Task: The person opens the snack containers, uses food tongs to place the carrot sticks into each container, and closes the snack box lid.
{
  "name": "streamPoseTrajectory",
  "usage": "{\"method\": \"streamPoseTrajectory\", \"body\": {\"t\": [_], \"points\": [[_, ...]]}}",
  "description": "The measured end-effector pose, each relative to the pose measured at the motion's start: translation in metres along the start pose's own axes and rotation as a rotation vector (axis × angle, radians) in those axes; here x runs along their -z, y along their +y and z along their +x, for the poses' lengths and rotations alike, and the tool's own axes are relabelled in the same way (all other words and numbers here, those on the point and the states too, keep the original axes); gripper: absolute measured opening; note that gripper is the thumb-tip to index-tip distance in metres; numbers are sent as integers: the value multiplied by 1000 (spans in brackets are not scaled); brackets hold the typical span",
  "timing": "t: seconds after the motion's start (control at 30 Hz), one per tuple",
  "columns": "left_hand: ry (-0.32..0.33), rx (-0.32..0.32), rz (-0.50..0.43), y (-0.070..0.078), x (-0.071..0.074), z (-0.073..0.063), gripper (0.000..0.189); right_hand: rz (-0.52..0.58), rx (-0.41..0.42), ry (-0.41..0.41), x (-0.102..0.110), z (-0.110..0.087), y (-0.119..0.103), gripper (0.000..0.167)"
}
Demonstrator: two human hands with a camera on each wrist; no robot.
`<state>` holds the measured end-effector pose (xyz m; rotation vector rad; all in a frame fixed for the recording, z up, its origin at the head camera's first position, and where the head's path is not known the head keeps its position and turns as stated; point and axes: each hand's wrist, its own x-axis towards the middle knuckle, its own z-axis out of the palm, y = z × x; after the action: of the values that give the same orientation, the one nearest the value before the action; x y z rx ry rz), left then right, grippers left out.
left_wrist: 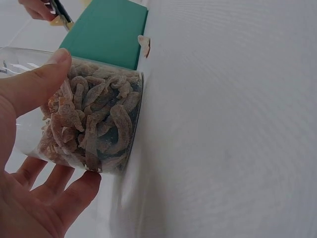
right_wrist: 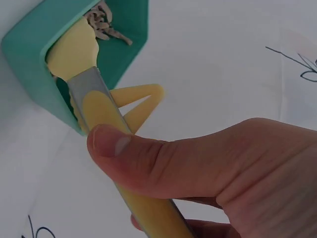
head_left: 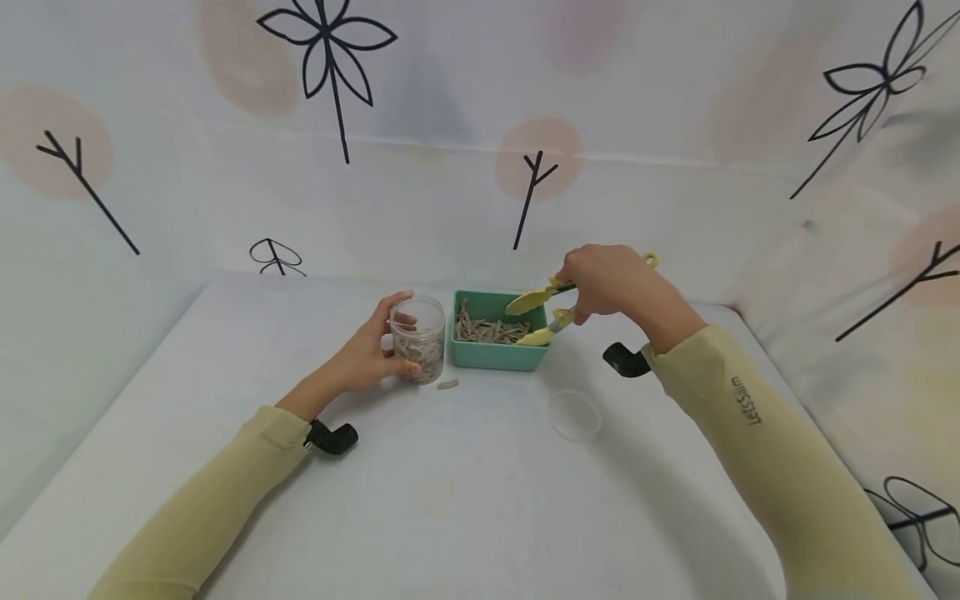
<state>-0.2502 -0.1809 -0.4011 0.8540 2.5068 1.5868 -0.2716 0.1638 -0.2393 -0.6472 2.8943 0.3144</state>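
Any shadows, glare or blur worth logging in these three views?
Head: soft, even light, with the right arm casting a diffuse shadow on the table; left wrist: dim, tilted, pale reflections on the clear jar; right wrist: dim, yellow tongs free of strong glare.

Arms (head_left: 772,467) outstretched, left fingers (left_wrist: 79,196) curved, right fingers (head_left: 585,271) bent inward.

Yellow tongs (right_wrist: 105,108) — spread — over box (head_left: 498,357)

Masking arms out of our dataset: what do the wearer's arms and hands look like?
Left hand and right hand: ungloved. Left sleeve and right sleeve: pale khaki-yellow, close-fitting; dark lettering on the right one. Black, bent camera on each wrist: left camera, right camera.
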Motion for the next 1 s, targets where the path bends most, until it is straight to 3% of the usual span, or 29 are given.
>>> {"method": "streamPoseTrajectory", "body": {"t": [0.27, 0.47, 0.77, 1.0], "points": [[-1, -14, -21, 0, 0, -1, 107, 30, 0, -59, -4, 15, -9, 53], [8, -6, -11, -1, 0, -1, 108, 172, -39, -60, -28, 24, -4, 57], [5, -6, -5, 1, 2, -2, 108, 237, -1, -21, -44, 33, 2, 59], [-16, 13, -12, 31, 1, -7, 103, 259, 79, -31, -47, 30, 7, 66]]}}
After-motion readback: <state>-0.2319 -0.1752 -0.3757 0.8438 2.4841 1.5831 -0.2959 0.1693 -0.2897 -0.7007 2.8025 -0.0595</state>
